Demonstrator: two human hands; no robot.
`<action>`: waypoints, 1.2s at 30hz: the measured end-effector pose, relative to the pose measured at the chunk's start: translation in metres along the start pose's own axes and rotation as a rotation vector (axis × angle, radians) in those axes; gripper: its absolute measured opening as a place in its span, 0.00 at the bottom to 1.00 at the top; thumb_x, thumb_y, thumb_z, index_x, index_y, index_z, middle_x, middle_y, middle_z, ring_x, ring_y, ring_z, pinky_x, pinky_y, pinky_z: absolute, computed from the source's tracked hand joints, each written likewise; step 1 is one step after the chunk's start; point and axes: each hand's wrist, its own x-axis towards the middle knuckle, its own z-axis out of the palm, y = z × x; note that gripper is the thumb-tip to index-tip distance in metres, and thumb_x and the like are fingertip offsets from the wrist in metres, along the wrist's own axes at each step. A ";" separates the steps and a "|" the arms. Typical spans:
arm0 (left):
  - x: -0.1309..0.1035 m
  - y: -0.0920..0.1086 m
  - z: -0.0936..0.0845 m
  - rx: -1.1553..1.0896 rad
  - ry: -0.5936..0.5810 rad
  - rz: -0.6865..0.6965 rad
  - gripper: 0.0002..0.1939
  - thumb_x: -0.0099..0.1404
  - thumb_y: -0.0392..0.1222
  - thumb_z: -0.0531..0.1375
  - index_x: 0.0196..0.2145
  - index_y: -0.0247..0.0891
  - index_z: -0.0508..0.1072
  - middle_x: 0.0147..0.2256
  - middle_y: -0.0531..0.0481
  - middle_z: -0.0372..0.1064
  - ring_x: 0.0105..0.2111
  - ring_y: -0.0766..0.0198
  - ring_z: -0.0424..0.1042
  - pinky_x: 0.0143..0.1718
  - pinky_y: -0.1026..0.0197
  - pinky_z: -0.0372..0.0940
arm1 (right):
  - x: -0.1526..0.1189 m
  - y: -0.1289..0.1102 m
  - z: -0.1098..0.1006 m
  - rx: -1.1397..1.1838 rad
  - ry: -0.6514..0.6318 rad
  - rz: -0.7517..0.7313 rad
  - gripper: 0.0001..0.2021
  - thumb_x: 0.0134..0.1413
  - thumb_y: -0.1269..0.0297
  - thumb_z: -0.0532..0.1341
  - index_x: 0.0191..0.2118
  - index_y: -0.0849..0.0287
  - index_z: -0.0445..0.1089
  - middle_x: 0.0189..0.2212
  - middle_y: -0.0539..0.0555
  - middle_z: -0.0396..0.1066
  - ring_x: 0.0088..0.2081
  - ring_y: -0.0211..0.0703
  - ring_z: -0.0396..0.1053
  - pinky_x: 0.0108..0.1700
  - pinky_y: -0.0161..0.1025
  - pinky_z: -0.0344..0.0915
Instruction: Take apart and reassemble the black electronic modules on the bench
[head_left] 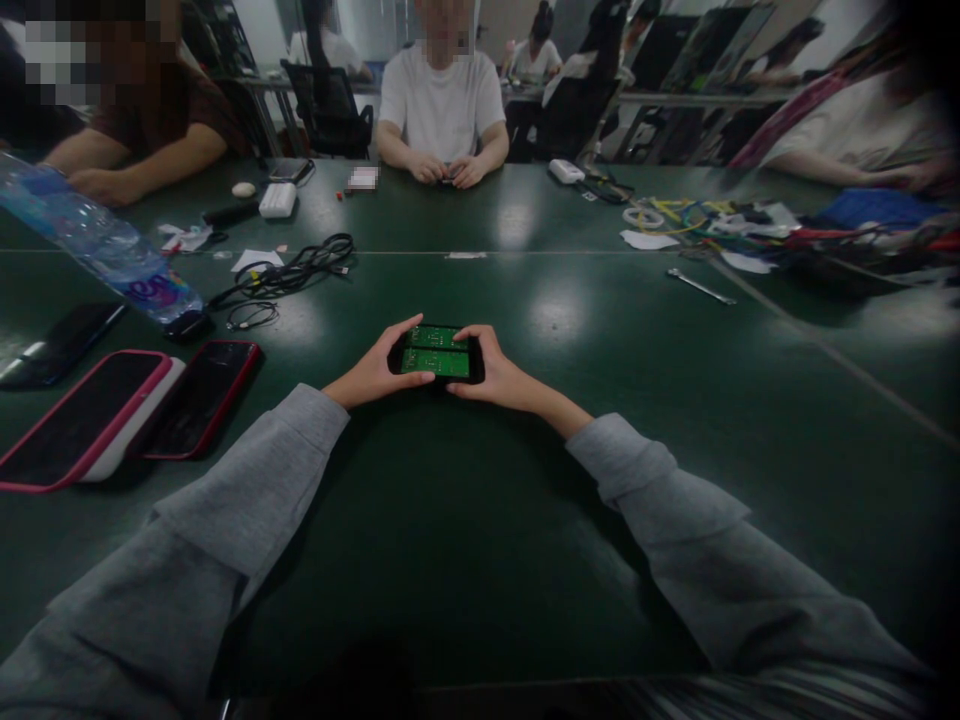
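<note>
Grey sleeves (247, 500) reach in over the near edge of the green table (480, 540). Out from the middle of that edge, the left hand (373, 368) and right hand (501, 372) hold a black-framed green circuit board (436, 362) by its two ends. Each pinches it, thumb on the near side, forefinger on the far side; the other fingers are mostly hidden. To the left lie a pink-rimmed phone (90, 415) and a red-rimmed phone (202, 400), a clear bottle (105, 240) beyond them. Farther out are a coiled black cable (300, 268), left, and a wrench (701, 286), right, near tangled wires (697, 218). A white-shirted co-worker (446, 100) sits at the far edge.
</note>
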 end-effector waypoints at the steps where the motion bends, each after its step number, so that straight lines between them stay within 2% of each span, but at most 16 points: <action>1: 0.000 0.000 0.000 0.009 0.001 0.000 0.50 0.55 0.54 0.72 0.69 0.47 0.54 0.70 0.38 0.49 0.69 0.41 0.53 0.68 0.36 0.51 | 0.000 0.000 0.000 -0.007 0.005 -0.004 0.34 0.49 0.55 0.70 0.56 0.51 0.51 0.57 0.60 0.50 0.60 0.59 0.56 0.62 0.61 0.61; 9: 0.000 -0.002 0.001 0.050 0.016 0.012 0.49 0.56 0.55 0.71 0.69 0.47 0.54 0.69 0.38 0.49 0.68 0.42 0.54 0.68 0.37 0.52 | 0.001 0.003 0.004 -0.048 0.048 -0.048 0.34 0.48 0.55 0.70 0.56 0.52 0.53 0.55 0.59 0.52 0.59 0.58 0.58 0.62 0.60 0.61; 14: 0.003 -0.016 0.003 -0.001 0.142 0.003 0.47 0.59 0.54 0.70 0.68 0.48 0.52 0.70 0.39 0.46 0.69 0.43 0.53 0.67 0.39 0.56 | 0.007 0.015 -0.004 -0.114 0.143 -0.017 0.33 0.47 0.53 0.71 0.55 0.54 0.57 0.54 0.60 0.56 0.57 0.57 0.61 0.60 0.58 0.63; 17: 0.004 -0.024 0.000 0.012 0.226 -0.041 0.40 0.65 0.52 0.65 0.68 0.49 0.52 0.70 0.41 0.47 0.67 0.47 0.57 0.65 0.41 0.60 | 0.010 0.039 -0.025 -0.248 0.367 0.149 0.34 0.43 0.52 0.72 0.54 0.56 0.59 0.54 0.61 0.59 0.57 0.59 0.62 0.61 0.59 0.62; 21: 0.006 -0.032 -0.010 0.203 0.359 -0.061 0.28 0.67 0.44 0.62 0.63 0.43 0.61 0.63 0.40 0.60 0.61 0.52 0.65 0.63 0.44 0.63 | 0.007 0.070 -0.056 -0.480 0.758 0.541 0.36 0.41 0.54 0.73 0.54 0.60 0.58 0.55 0.66 0.58 0.59 0.66 0.59 0.60 0.64 0.59; 24: 0.006 -0.036 -0.016 0.396 0.374 -0.086 0.23 0.67 0.39 0.60 0.59 0.36 0.66 0.57 0.38 0.65 0.56 0.53 0.69 0.61 0.44 0.65 | 0.002 0.082 -0.069 -0.587 0.872 0.719 0.39 0.41 0.54 0.74 0.56 0.63 0.58 0.57 0.70 0.57 0.61 0.68 0.56 0.60 0.65 0.56; 28: 0.004 -0.036 -0.015 0.638 0.254 -0.025 0.23 0.68 0.40 0.59 0.59 0.31 0.66 0.59 0.35 0.63 0.61 0.49 0.63 0.64 0.42 0.60 | -0.001 0.081 -0.066 -0.660 0.881 0.731 0.40 0.45 0.54 0.73 0.59 0.66 0.57 0.59 0.73 0.55 0.63 0.70 0.53 0.62 0.65 0.54; 31: 0.003 -0.035 -0.010 0.741 0.203 0.003 0.22 0.71 0.41 0.56 0.60 0.31 0.65 0.60 0.34 0.63 0.62 0.48 0.61 0.65 0.42 0.59 | -0.002 0.074 -0.059 -0.801 0.797 0.588 0.41 0.52 0.54 0.69 0.65 0.65 0.52 0.67 0.76 0.43 0.69 0.73 0.42 0.64 0.68 0.47; 33: 0.003 -0.035 -0.007 0.777 0.191 0.009 0.22 0.72 0.41 0.54 0.60 0.31 0.66 0.60 0.34 0.63 0.62 0.47 0.60 0.65 0.42 0.59 | -0.002 0.070 -0.056 -0.894 0.675 0.458 0.38 0.57 0.56 0.65 0.67 0.63 0.51 0.70 0.73 0.37 0.71 0.71 0.36 0.66 0.69 0.42; 36: 0.003 -0.033 -0.006 0.807 0.178 0.004 0.22 0.72 0.41 0.53 0.60 0.29 0.66 0.60 0.33 0.63 0.62 0.47 0.60 0.65 0.43 0.59 | -0.003 0.069 -0.054 -0.938 0.513 0.353 0.30 0.61 0.59 0.58 0.66 0.65 0.55 0.69 0.70 0.48 0.71 0.65 0.41 0.69 0.66 0.40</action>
